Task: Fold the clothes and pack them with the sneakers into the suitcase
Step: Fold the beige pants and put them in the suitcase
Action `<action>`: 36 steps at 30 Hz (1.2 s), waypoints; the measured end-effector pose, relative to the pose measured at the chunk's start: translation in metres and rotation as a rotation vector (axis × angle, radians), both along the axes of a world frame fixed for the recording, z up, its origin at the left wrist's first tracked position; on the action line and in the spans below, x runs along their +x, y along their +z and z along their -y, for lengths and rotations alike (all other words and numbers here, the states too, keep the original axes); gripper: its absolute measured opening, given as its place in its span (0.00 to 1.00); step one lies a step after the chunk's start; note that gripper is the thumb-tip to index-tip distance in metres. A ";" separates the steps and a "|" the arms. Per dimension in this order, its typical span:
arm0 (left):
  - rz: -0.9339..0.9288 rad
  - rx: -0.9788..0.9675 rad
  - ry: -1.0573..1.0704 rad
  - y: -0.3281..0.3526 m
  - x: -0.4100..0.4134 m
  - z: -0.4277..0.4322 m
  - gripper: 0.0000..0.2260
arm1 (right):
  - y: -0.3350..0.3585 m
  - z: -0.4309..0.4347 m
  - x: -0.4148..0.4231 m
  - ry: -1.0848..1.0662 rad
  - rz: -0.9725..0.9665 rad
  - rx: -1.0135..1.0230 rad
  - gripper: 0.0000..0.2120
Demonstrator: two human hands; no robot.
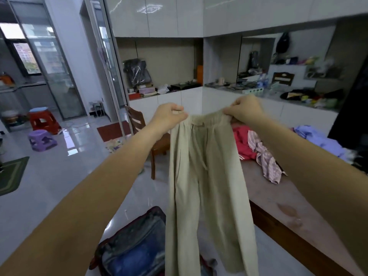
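Observation:
Beige drawstring trousers (207,176) hang full length in front of me, legs dangling down. My left hand (169,116) grips the left end of the elastic waistband and my right hand (246,110) grips the right end, both raised at arm's length. Below, on the floor, an open suitcase (137,232) with a dark lining holds something blue (131,259); the trouser legs hide its right part. On the table (278,206) to the right lie a red garment (242,142), a pink striped garment (266,160) and a light purple garment (318,138). No sneakers are visible.
A wooden chair (147,134) stands at the table's far end. Red stool (42,120) and purple stool (41,139) sit on the glossy floor at left. White cabinets with cluttered counters (219,86) line the back wall. A green mat (12,176) lies at far left.

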State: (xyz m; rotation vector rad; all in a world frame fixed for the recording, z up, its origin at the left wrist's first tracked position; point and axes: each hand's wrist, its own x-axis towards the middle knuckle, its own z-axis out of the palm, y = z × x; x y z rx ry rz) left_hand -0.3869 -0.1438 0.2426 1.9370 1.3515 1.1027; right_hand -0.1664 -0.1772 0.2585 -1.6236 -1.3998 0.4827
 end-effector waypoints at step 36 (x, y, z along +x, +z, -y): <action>0.076 -0.360 -0.456 -0.103 0.036 0.027 0.16 | 0.053 0.019 0.036 0.324 0.664 0.037 0.19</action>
